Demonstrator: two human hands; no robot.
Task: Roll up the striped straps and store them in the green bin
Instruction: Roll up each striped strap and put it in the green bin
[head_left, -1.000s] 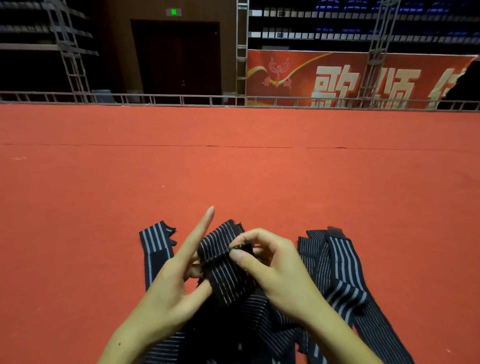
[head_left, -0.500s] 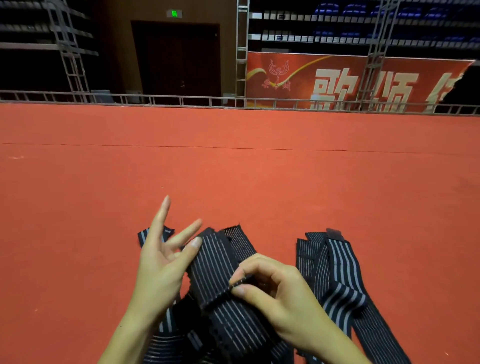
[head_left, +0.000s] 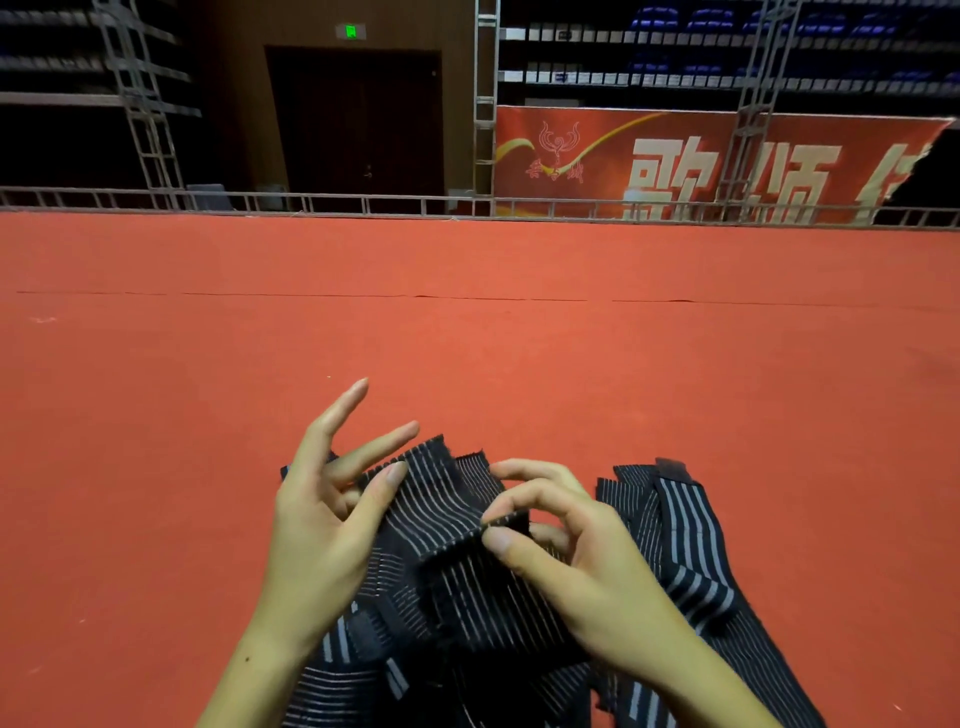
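Several black straps with pale stripes lie in a heap on the red carpet in front of me. One striped strap (head_left: 441, 514) is lifted between my hands, folded over at its near end. My right hand (head_left: 566, 551) pinches that folded end between thumb and forefinger. My left hand (head_left: 322, 514) is beside the strap's left edge, fingers spread and mostly straight, with the thumb touching the fabric. More striped straps (head_left: 685, 540) lie loose to the right. No green bin is in view.
The red carpet (head_left: 467, 353) stretches far ahead to a low metal truss rail (head_left: 363, 200). Behind it stand a dark door, scaffolding and a red banner (head_left: 675, 161) with pale characters.
My left hand let go of the strap and spread its fingers. My right hand kept its pinch on the strap's end and folded it toward me, lower and to the right.
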